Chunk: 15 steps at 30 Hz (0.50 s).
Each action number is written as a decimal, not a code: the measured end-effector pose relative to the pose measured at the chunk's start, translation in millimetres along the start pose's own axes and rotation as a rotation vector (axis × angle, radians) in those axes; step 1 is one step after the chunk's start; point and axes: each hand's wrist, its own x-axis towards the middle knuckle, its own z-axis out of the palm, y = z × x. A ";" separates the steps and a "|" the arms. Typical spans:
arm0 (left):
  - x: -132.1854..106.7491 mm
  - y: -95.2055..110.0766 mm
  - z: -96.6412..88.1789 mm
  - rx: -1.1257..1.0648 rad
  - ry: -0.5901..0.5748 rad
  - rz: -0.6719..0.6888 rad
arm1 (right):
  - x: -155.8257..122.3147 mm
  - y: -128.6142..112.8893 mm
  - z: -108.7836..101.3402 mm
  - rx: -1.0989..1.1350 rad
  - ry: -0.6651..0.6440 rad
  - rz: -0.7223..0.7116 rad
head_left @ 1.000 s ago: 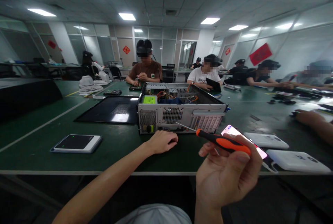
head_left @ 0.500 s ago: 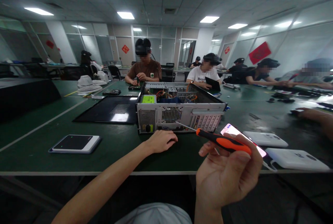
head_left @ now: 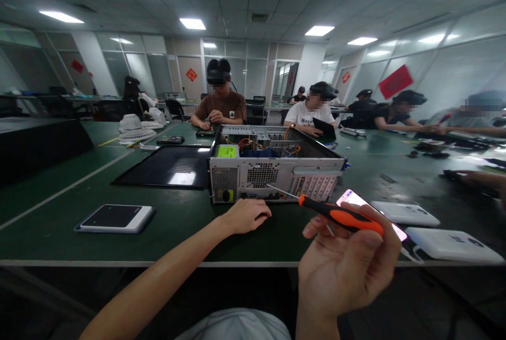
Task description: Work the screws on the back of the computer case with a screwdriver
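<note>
An open grey computer case (head_left: 272,168) lies on its side on the green table (head_left: 59,224), its rear panel toward me. My left hand (head_left: 245,215) rests on the table just in front of that panel, fingers curled under, nothing visible in them. My right hand (head_left: 348,266) is raised near me, palm up, fingers wrapped round an orange-and-black screwdriver (head_left: 336,215). Its thin shaft points left toward the case. A lit phone (head_left: 371,213) shows just behind my right hand; whether that hand also holds it is unclear.
The black side panel (head_left: 169,167) lies left of the case. A flat white-edged device (head_left: 115,217) sits at front left; two white devices (head_left: 427,226) lie at right. Another person's hand (head_left: 474,179) rests at far right. Several people work across the table.
The other person's hand at far right has drawn back toward the right edge. My own hands and the screwdriver have stayed put.
</note>
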 end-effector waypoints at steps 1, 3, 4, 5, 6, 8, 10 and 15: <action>0.1 -0.1 0.1 0.002 -0.001 0.002 | -0.1 0.4 -0.3 0.001 0.000 0.002; 0.1 -0.7 0.8 0.007 0.001 0.003 | 0.0 1.1 -0.6 0.008 -0.002 0.002; 0.1 -0.9 1.2 0.010 0.002 0.003 | 0.1 1.5 -0.6 0.014 -0.005 0.003; 0.1 -1.1 1.5 0.012 0.003 0.003 | 0.4 1.8 -0.5 0.020 -0.006 0.001; 0.1 -1.1 1.6 0.013 0.001 0.004 | 0.7 2.0 -0.4 0.025 -0.007 -0.002; 0.0 -0.6 1.2 0.014 -0.008 0.004 | 1.2 2.2 -0.1 0.030 -0.008 -0.006; -0.2 0.5 0.1 0.017 -0.013 0.001 | 1.4 2.0 0.1 0.032 -0.009 -0.013; -0.1 2.3 -0.1 0.040 -0.005 -0.003 | 1.5 0.2 1.6 0.024 -0.009 -0.001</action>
